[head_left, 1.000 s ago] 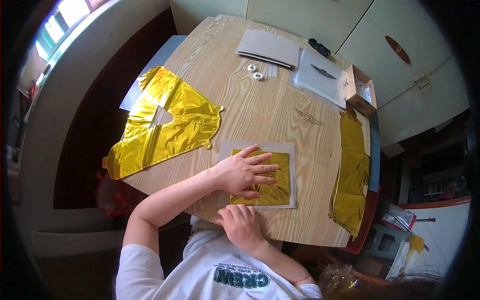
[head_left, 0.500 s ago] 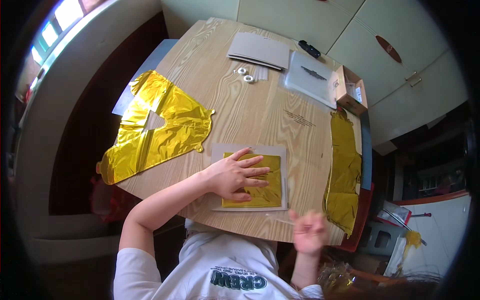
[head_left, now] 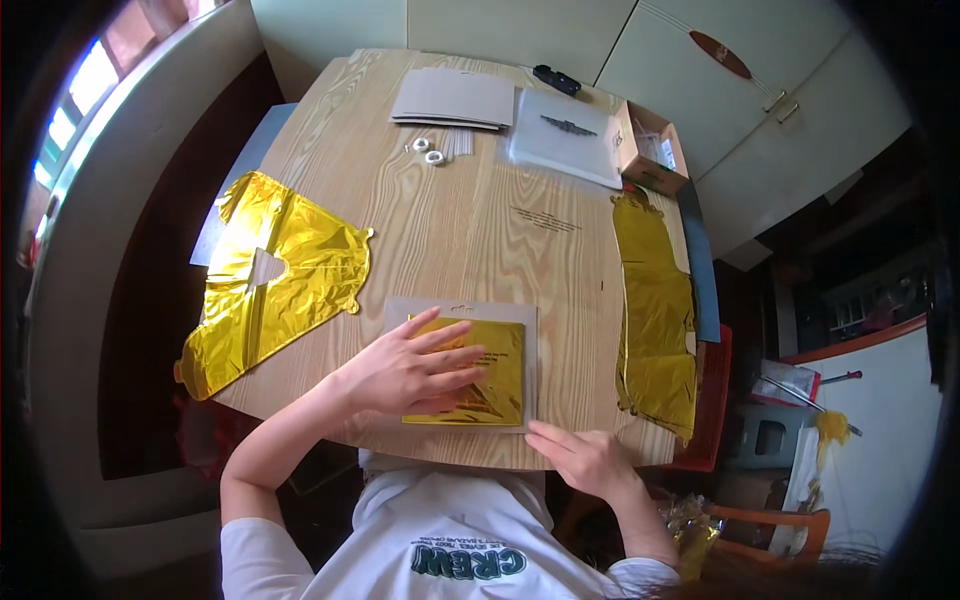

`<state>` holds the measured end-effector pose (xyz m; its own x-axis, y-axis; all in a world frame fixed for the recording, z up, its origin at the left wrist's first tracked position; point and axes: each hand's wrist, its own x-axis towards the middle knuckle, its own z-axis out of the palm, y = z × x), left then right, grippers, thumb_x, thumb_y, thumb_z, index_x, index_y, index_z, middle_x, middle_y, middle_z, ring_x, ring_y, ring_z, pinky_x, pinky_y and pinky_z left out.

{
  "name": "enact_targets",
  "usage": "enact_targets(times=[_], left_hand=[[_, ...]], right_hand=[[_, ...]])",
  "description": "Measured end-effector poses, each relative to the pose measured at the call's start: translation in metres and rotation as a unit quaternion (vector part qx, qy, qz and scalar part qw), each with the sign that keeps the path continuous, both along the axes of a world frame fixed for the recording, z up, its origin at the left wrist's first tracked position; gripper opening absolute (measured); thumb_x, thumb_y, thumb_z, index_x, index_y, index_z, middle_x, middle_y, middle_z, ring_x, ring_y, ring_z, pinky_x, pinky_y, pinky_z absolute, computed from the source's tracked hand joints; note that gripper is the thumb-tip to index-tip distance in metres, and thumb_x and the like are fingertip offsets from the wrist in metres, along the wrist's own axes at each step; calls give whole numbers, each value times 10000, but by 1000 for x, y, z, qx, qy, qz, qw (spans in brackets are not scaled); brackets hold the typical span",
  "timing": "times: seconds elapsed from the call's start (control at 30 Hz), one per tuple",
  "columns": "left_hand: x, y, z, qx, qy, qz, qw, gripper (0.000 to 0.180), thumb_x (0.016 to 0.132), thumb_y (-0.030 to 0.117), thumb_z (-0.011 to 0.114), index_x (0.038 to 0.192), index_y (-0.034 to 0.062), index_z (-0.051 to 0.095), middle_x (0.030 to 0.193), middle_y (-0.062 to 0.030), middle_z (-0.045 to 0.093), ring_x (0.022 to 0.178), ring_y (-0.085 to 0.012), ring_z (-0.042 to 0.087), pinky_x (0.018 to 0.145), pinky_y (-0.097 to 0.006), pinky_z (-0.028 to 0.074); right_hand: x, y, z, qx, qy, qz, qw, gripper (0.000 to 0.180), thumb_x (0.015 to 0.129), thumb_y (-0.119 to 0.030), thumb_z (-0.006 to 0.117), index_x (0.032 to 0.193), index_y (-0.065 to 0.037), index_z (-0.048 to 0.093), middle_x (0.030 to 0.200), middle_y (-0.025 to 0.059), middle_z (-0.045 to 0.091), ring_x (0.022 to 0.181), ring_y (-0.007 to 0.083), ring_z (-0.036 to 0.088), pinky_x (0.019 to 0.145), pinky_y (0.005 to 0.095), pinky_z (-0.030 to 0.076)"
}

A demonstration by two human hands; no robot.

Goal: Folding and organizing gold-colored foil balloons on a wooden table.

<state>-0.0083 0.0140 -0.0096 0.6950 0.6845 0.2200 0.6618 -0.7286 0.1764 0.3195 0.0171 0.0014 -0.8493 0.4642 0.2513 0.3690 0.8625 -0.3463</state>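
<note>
A folded gold foil balloon (head_left: 506, 385) lies flat on a grey card (head_left: 530, 350) at the table's near edge. The card has a hanger slot in its far edge. My left hand (head_left: 405, 370) is over the foil's left part with its fingers spread and straight, hiding some of it. Whether the palm presses down cannot be told. At the card's near right corner is my right hand (head_left: 585, 460). Its fingers are closed and the fingertips meet the corner; what they hold, if anything, is hidden.
Unfolded gold foil balloons lie at the left (head_left: 290, 240) and right (head_left: 655, 300) of the wooden table (head_left: 450, 230). Toward the back are stacked grey cards (head_left: 455, 97), two white rolls (head_left: 434, 158), clear plastic bags (head_left: 560, 150), an open box (head_left: 655, 165) and a black object (head_left: 556, 80).
My right hand has moved left, from the table's near right edge to the card's corner. My left hand stays over the foil. The whole view has shifted, with the table further left in it.
</note>
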Motion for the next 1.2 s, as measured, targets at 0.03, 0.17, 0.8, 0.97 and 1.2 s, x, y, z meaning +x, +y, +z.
enact_targets(times=[0.03,0.17,0.8,0.97,1.2], left_hand=[[-4,-11,10,-11,9,16,1000,500,842,403,639,1284,188,548,1368,-32,501,1312,-258,418,1096,-515,273],[-28,-61,8,-106,-17,41,993,475,821,369,654,1218,125,564,1325,-64,522,1299,-262,430,1086,-514,296],[-15,-126,-30,68,-73,147,984,124,757,145,688,874,134,650,1058,-15,625,997,-157,603,781,-334,445],[-22,-124,-28,81,-91,165,979,137,759,129,685,895,119,671,1022,-6,652,977,-135,632,783,-322,446],[-25,-124,-31,86,-87,173,977,132,775,119,676,907,120,669,968,7,692,964,-120,653,793,-321,448]], right_hand=[[-1,2,-4,3,-19,-2,1000,337,734,-89,666,1069,-116,681,1153,18,645,541,147,606,516,263,512],[2,5,-19,10,-53,4,999,349,777,-143,643,1123,-108,667,1241,18,616,500,137,598,488,258,506],[5,-21,-48,115,1,-25,993,448,754,-418,737,1022,-68,655,1172,59,651,481,119,568,438,234,423],[-2,-23,-48,116,17,-23,993,397,787,-413,712,979,-68,667,1129,63,668,486,116,566,432,235,417],[-1,-25,-53,104,33,-36,993,294,796,-334,714,927,-73,689,1072,57,690,471,119,565,431,237,417]])
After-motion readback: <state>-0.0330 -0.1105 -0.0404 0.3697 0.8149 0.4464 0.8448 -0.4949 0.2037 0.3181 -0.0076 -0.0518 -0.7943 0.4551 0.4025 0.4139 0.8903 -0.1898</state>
